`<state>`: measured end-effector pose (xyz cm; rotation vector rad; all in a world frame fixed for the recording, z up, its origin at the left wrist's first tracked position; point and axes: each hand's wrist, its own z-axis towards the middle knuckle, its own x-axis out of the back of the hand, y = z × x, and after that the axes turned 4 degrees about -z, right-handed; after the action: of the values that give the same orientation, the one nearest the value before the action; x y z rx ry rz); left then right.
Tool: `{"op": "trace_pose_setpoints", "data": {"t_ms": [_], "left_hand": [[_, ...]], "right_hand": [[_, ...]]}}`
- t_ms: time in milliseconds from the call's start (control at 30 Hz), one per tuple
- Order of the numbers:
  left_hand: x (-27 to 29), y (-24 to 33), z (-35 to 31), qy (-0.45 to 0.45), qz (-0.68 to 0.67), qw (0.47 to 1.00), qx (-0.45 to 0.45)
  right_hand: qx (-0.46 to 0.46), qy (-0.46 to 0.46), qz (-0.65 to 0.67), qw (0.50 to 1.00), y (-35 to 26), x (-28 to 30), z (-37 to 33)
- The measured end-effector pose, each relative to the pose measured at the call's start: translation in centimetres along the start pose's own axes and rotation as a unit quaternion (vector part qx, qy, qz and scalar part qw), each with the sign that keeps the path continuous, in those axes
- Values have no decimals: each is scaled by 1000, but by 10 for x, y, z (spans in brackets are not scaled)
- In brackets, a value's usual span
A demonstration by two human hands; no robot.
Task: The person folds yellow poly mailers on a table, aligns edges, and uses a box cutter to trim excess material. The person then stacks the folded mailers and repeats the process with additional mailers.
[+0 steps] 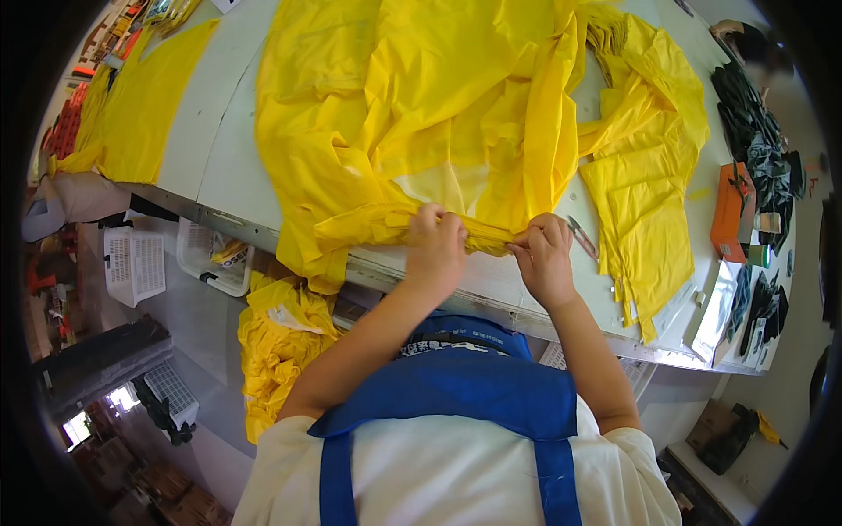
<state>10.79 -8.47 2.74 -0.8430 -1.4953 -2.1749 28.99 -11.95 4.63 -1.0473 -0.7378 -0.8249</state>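
Observation:
A large yellow garment [438,79] of thin, creased fabric lies spread over the table in front of me. Along its near edge the fabric is gathered into a narrow, layered band. My left hand [437,250] is closed on that band, its fingertips bent over the cloth. A short way to the right, my right hand [545,259] pinches the band's end between thumb and fingers. Just right of it lies a pair of small metal snips [582,238], touched by neither hand.
A stack of yellow fabric pieces [645,202] lies to the right. Beyond it are an orange box [730,213] and dark green cloth [750,110]. A yellow fabric heap [282,351] sits below the table edge, near white crates [134,263]. Another person [79,206] is at far left.

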Motion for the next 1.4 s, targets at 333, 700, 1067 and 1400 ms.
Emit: {"op": "trace_pose_setpoints", "data": {"t_ms": [333, 700, 1067, 1400], "left_hand": [[19, 7, 2, -49, -16, 999, 19], [72, -57, 0, 23, 241, 967, 80], [73, -66, -9, -352, 9, 933, 77], [-9, 47, 30, -515, -431, 734, -99]], "right_hand": [[70, -25, -65, 995, -32, 14, 22], [60, -83, -85, 991, -1, 14, 10], [-266, 55, 38, 962, 164, -6, 139], [-232, -268, -197, 914, 225, -25, 201]]}}
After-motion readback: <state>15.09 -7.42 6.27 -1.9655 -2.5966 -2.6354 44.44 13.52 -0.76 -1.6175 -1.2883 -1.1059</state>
